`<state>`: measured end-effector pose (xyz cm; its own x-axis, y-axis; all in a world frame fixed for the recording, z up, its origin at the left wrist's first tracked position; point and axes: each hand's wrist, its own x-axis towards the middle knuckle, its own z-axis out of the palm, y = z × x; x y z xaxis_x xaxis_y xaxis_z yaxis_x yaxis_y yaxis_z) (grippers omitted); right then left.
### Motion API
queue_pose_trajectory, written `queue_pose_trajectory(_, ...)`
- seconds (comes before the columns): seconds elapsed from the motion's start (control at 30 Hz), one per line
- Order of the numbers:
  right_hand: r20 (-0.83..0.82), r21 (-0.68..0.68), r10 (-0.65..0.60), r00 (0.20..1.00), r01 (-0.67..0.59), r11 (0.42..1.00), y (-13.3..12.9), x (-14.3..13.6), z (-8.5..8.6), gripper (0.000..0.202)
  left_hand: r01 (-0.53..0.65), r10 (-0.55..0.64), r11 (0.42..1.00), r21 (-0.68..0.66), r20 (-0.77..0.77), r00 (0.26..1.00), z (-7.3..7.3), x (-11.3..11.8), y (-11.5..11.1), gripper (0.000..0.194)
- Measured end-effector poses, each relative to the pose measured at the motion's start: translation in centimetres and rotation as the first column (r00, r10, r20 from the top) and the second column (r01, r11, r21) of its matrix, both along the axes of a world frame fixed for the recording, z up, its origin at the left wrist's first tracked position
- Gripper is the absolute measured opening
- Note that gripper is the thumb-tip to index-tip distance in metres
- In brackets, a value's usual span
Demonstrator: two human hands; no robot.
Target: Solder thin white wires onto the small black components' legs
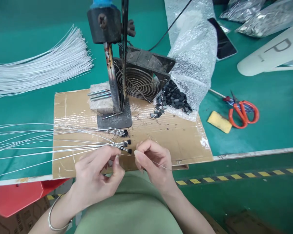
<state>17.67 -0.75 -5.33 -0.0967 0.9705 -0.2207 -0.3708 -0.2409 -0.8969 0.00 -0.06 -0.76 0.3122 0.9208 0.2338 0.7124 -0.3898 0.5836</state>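
The left hand [95,175] and right hand [158,164] are pinching a thin wire [127,155] in closed fingertips, apparently steadying the short stretch between them.

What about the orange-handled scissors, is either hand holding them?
No, the scissors lie on the green tabletop beside a yellow sponge, while the left hand and right hand pinch a thin wire.
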Motion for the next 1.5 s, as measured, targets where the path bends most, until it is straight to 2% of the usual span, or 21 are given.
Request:
queue_pose_trajectory(0.13,-0.029,-0.009,-0.015,0.999,0.015,1.0,-0.3,-0.1,-0.5,0.032,-0.013,0.013,0.999,-0.031,0.017,1.0,0.0,-0.1,0.2,0.024)
queue_pose_trajectory(0.27,-0.066,-0.035,0.001,0.998,-0.004,0.999,-0.2,0.1,-0.7,0.032,-0.002,0.036,0.977,-0.211,0.156,0.987,0.2,-0.4,0.2,0.016)
queue_pose_trajectory(0.4,-0.125,-0.049,0.03,0.992,-0.036,0.998,0.1,0.4,-0.7,0.031,-0.028,0.194,0.882,-0.471,0.309,0.931,0.2,-1.0,0.4,0.015)
queue_pose_trajectory(0.53,-0.161,-0.044,0.044,0.986,-0.052,0.998,0.1,0.6,-0.9,0.03,0.087,0.304,0.758,-0.646,0.468,0.83,0.0,-1.2,0.8,0.028)
queue_pose_trajectory(0.6,-0.14,-0.046,0.047,0.989,-0.054,0.997,0.1,0.6,-0.9,0.03,0.122,0.32,0.72,-0.683,0.483,0.815,-0.1,-0.9,0.9,0.03)
queue_pose_trajectory(0.67,-0.113,-0.055,0.046,0.993,-0.052,0.997,0.1,0.5,-0.7,0.03,0.115,0.286,0.731,-0.673,0.455,0.843,-0.1,-0.6,1.0,0.028)
queue_pose_trajectory(0.8,-0.049,-0.038,0.042,0.998,-0.044,0.998,0.3,0.5,-0.2,0.03,0.015,0.159,0.862,-0.507,0.297,0.942,-0.2,-0.4,0.9,0.021)
queue_pose_trajectory(0.87,-0.008,-0.007,0.025,1.0,-0.025,1.0,0.3,0.5,0.1,0.03,-0.018,0.15,0.887,-0.462,0.25,0.957,-0.3,-0.7,0.9,0.022)
queue_pose_trajectory(0.93,0.025,0.024,-0.002,1.0,0.002,1.0,0.3,0.6,0.2,0.029,-0.029,0.203,0.856,-0.517,0.284,0.937,-0.2,-1.0,1.0,0.027)
queue_pose_trajectory(1.03,0.045,0.05,-0.034,0.998,0.032,0.998,0.3,0.8,0.2,0.029,-0.031,0.332,0.783,-0.622,0.375,0.866,-0.2,-1.2,1.4,0.031)
queue_pose_trajectory(1.13,0.05,0.061,-0.071,0.996,0.068,0.996,0.4,1.4,-0.1,0.029,-0.147,0.518,0.748,-0.647,0.43,0.739,-0.1,-1.2,1.6,0.03)
queue_pose_trajectory(1.2,0.058,0.067,-0.084,0.995,0.08,0.995,0.5,1.8,-0.2,0.028,-0.193,0.574,0.737,-0.647,0.451,0.683,-0.2,-1.2,1.6,0.034)
queue_pose_trajectory(1.23,0.059,0.066,-0.083,0.995,0.079,0.995,0.5,1.9,-0.3,0.029,-0.175,0.567,0.74,-0.65,0.462,0.682,-0.3,-1.3,1.5,0.036)
queue_pose_trajectory(1.37,0.041,0.043,-0.06,0.997,0.059,0.997,0.3,2.1,-0.4,0.03,0.039,0.415,0.749,-0.661,0.515,0.75,-0.8,-1.2,1.3,0.033)
queue_pose_trajectory(1.43,0.038,0.031,-0.052,0.998,0.051,0.998,0.2,2.0,-0.4,0.03,0.067,0.358,0.762,-0.644,0.504,0.786,-1.0,-1.0,1.2,0.027)
queue_pose_trajectory(1.5,0.044,0.016,-0.047,0.998,0.046,0.999,0.1,1.9,-0.4,0.031,0.043,0.329,0.783,-0.621,0.471,0.818,-1.1,-0.7,1.2,0.023)
